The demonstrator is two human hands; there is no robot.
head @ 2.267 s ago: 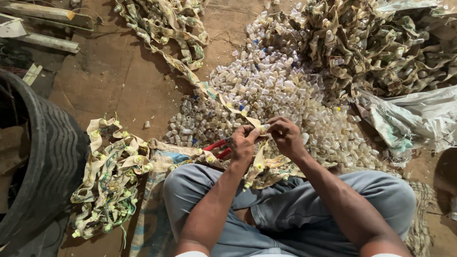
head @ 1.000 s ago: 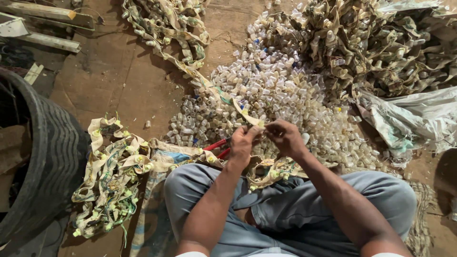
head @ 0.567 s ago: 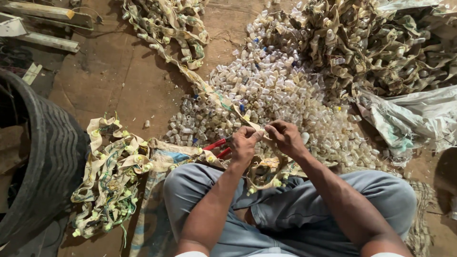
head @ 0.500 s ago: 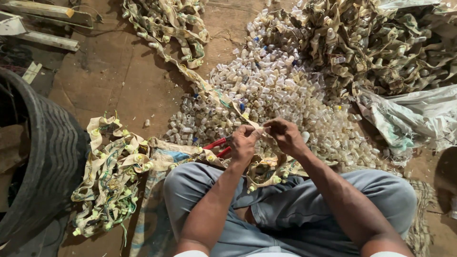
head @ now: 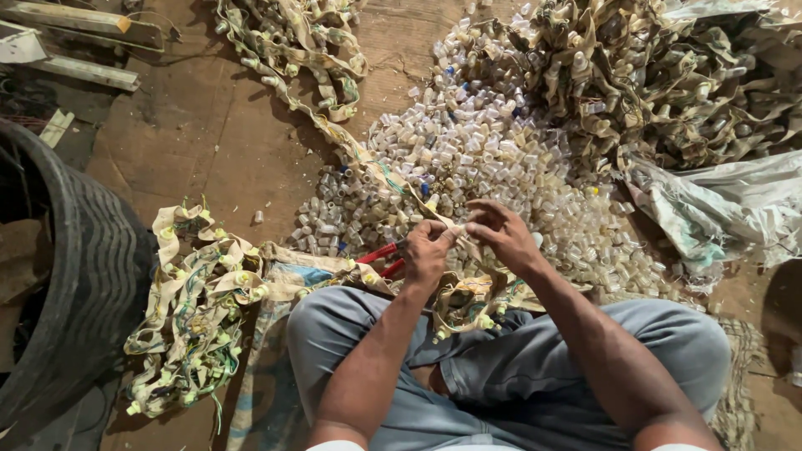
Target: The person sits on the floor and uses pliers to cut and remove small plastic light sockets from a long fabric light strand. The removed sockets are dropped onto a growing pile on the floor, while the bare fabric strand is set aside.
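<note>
1. A long dirty fabric strip (head: 380, 171) studded with small plastic nozzles runs from the top of the floor down to the person's lap, and both hands meet on it just above the knees.
2. The left hand (head: 428, 249) is closed round the red handles of a pair of cutters (head: 386, 257), its thumb and forefinger pinched at the strip.
3. The right hand (head: 501, 234) is half open, fingertips curled in to pinch the strip just beside the left hand; the other fingers are spread.
4. The cut end of the strip lies bunched on the lap of the grey trousers (head: 535, 367).
5. Just beyond the hands, a broad heap of loose clear plastic nozzles (head: 501, 159) covers the floor, a few of them blue.
6. To the upper right lies a tangled pile of uncut strips (head: 668, 75), with a crumpled plastic sack (head: 727, 200) below it.
7. To the left, a heap of stripped fabric (head: 196, 309) lies near a black rubber tyre (head: 75, 284).
8. The brown earthen floor (head: 209, 142) shows between them.
</note>
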